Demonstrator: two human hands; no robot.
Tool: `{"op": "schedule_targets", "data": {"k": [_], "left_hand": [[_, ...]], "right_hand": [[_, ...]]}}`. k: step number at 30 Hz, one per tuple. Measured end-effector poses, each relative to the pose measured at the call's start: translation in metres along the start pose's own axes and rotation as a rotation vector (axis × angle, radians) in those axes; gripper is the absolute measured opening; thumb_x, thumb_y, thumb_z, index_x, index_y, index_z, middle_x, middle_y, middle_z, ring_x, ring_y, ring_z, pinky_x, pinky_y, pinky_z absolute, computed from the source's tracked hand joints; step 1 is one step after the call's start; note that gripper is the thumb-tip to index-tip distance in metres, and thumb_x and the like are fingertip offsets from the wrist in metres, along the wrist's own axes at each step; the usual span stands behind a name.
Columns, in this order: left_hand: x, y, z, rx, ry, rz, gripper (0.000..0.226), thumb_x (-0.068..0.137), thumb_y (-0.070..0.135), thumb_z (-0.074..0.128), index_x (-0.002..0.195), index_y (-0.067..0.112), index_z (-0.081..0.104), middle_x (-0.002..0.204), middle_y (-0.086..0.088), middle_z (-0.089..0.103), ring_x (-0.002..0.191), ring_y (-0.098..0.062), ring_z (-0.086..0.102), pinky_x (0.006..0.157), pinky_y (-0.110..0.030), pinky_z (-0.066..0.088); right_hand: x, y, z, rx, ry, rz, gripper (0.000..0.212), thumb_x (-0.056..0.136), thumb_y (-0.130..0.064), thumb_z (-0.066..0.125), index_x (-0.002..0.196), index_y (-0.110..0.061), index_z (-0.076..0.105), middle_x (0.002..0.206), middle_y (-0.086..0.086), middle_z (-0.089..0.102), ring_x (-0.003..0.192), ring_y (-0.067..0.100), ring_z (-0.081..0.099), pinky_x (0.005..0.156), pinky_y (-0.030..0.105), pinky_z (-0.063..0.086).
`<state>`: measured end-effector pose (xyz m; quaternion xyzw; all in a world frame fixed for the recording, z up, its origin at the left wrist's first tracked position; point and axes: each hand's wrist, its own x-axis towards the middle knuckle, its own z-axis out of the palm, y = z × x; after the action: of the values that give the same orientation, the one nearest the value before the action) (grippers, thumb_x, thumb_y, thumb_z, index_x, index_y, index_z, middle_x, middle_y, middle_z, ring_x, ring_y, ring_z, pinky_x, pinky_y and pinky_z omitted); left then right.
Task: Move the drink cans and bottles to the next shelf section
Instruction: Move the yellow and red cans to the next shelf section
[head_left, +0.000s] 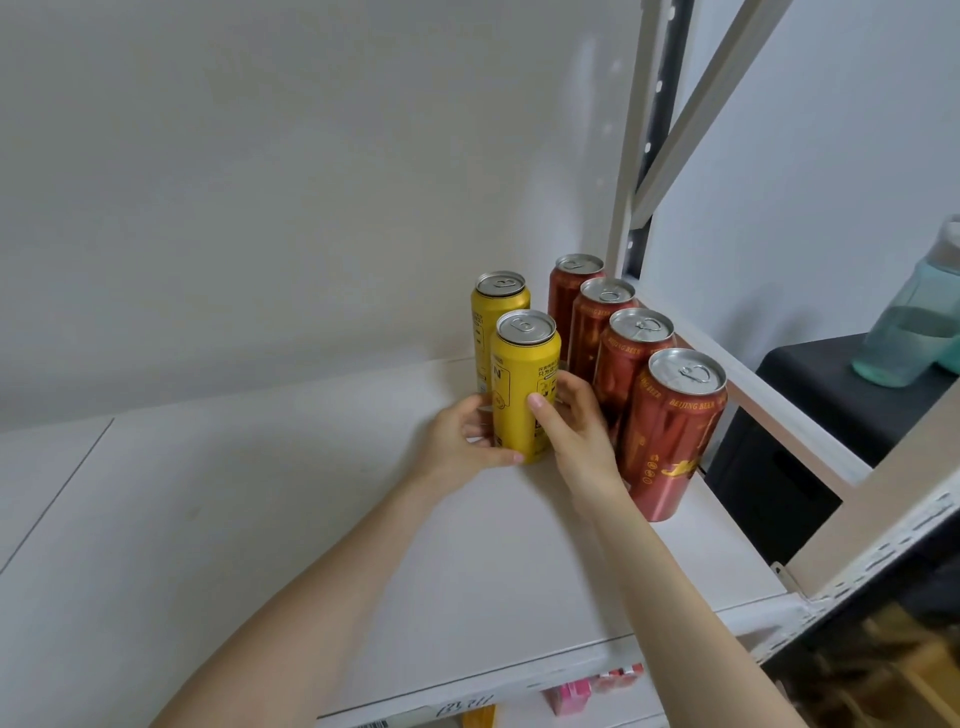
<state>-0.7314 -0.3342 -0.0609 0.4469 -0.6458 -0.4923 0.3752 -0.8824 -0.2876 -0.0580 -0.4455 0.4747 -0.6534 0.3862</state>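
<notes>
Two yellow cans stand upright on the white shelf (311, 509), one behind the other. Both my hands hold the front yellow can (522, 374) near its base: my left hand (462, 441) wraps its left side, my right hand (574, 421) its right side with the thumb across the front. The rear yellow can (496, 312) stands just behind, untouched. To the right, several red beer cans run in a row along the shelf's right edge, the nearest red can (670, 441) beside my right wrist.
A white metal upright (631, 171) and diagonal brace bound the shelf on the right. Beyond it a greenish plastic bottle (909, 332) rests on a black box (810, 415). Pink packages (571, 696) show on the shelf below. The shelf's left part is bare.
</notes>
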Motion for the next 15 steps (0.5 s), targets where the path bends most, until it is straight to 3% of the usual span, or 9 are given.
{"op": "schedule_targets", "data": {"k": [9,15], "left_hand": [[0.01,-0.001,-0.002,0.008,0.037,-0.008,0.067,0.062,-0.007,0.088,0.121,0.009,0.061,0.1,-0.005,0.071,0.087,-0.005,0.07,0.074,-0.018,0.055],[0.017,-0.001,-0.005,0.021,0.047,-0.001,0.066,0.062,-0.006,0.088,0.121,0.008,0.062,0.1,-0.006,0.072,0.091,-0.013,0.069,0.077,-0.021,0.057]], "right_hand": [[0.01,0.002,0.007,0.002,0.032,0.003,0.041,0.095,-0.017,0.064,0.133,-0.011,0.051,0.129,0.007,0.063,0.123,0.019,0.058,0.106,0.046,0.046],[0.017,0.004,0.012,0.024,0.038,0.009,0.037,0.094,-0.02,0.066,0.128,-0.021,0.053,0.125,-0.002,0.064,0.117,0.009,0.06,0.097,0.03,0.049]]}}
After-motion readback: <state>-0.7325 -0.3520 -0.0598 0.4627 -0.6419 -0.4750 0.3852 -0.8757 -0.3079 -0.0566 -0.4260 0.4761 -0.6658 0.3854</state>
